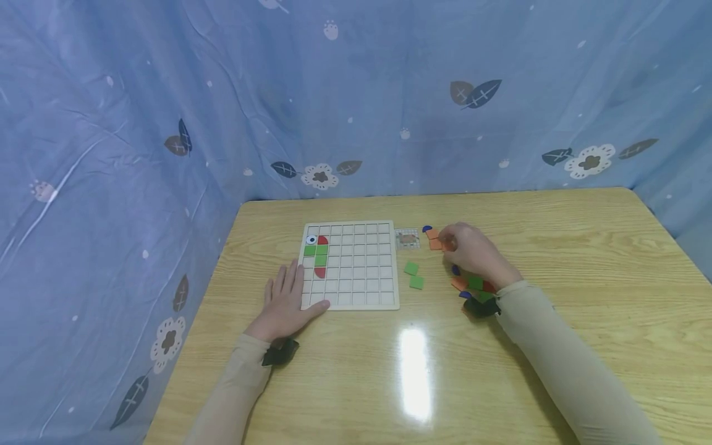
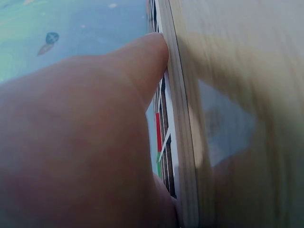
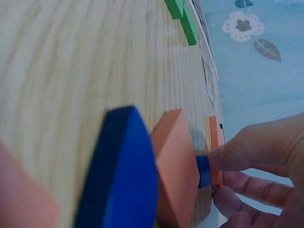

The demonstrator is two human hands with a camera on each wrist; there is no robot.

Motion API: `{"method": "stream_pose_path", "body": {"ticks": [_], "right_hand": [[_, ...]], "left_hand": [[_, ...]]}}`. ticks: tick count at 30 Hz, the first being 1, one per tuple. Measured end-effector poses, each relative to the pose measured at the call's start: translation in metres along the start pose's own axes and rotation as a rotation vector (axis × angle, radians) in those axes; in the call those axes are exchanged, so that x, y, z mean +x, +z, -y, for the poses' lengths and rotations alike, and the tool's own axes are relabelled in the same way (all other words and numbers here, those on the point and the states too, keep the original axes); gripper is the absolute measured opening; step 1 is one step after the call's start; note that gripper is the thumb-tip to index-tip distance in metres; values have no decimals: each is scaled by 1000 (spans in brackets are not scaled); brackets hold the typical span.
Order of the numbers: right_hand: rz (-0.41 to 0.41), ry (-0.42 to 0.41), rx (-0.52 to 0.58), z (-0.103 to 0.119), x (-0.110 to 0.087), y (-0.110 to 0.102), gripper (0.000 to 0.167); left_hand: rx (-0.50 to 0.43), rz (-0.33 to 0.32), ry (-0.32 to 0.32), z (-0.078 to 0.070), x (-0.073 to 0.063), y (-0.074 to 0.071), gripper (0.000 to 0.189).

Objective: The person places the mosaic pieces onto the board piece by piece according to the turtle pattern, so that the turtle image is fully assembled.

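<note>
My left hand (image 1: 286, 309) rests with straight fingers on the left edge of a white gridded board (image 1: 361, 272), thumb at its near edge. At the board's upper left lie an eye tile (image 1: 311, 240), several green tiles (image 1: 321, 260) and red rounded tiles (image 1: 319, 272). Right of the board, my right hand (image 1: 473, 250) pinches an orange tile (image 3: 216, 128) between thumb and fingers. More orange tiles (image 1: 434, 244) and a blue half-round tile (image 1: 426, 228) lie beside its fingertips.
A small picture card (image 1: 408, 240) lies against the board's right side. Two loose green tiles (image 1: 411, 268) sit below it. Under my right wrist is a scatter of orange (image 1: 458, 283), green, red and blue tiles. A blue patterned curtain (image 1: 389, 123) borders the wooden table (image 1: 345, 383).
</note>
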State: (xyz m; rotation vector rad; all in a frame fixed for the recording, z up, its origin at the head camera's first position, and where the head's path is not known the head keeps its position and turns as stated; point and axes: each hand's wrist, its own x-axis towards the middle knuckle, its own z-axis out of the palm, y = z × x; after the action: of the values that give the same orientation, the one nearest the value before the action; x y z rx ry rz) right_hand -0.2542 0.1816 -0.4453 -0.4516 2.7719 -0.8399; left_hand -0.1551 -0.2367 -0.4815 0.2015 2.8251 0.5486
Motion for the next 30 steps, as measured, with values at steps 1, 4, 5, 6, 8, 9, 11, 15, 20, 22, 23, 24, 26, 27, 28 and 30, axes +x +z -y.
{"method": "stream_pose_path", "body": {"ticks": [1,4,5,6,8,9,11,15,20,22,23,24,26,27,28,30], "right_hand": [[0,3,-2,0,0,0,39],[-6,2,-9,0,1,1,36],[-7,3,-9,-1,1,2,35],[-9,2,-11,-1,1,2,34],[-12,-2,-12,-2,1,3,32],[-13,-4,-13,-3,1,3,31],[-18,-6,-13,-4,1,4,28],[-30,0,-7,-6,1,4,25],[-41,7,20,-7,0,4,24],[-48,8,36,-6,0,3,24],[-53,8,46,-5,-1,3,24],[-59,4,55,-3,-1,3,23],[-74,-7,71,1,0,2,22],[-81,-13,84,5,0,2,22],[-89,-21,96,9,0,2,22],[-106,-44,106,16,1,3,21]], "left_hand": [[1,-1,1,0,0,0,114],[-1,-2,2,0,0,0,114],[-2,-4,3,0,-1,0,114],[-2,-5,4,0,-1,0,114],[-1,-6,5,0,-1,0,114],[1,-6,5,0,-1,0,114],[2,-7,6,0,0,0,114],[5,-8,9,1,0,1,114],[8,-5,9,2,0,1,114],[9,-4,7,2,0,1,114],[9,-4,7,2,0,1,114],[8,-5,6,2,0,1,114],[5,-6,4,2,0,1,115],[5,-6,3,1,0,0,115],[6,-5,2,1,0,0,115],[10,-4,0,1,0,0,115]]}}
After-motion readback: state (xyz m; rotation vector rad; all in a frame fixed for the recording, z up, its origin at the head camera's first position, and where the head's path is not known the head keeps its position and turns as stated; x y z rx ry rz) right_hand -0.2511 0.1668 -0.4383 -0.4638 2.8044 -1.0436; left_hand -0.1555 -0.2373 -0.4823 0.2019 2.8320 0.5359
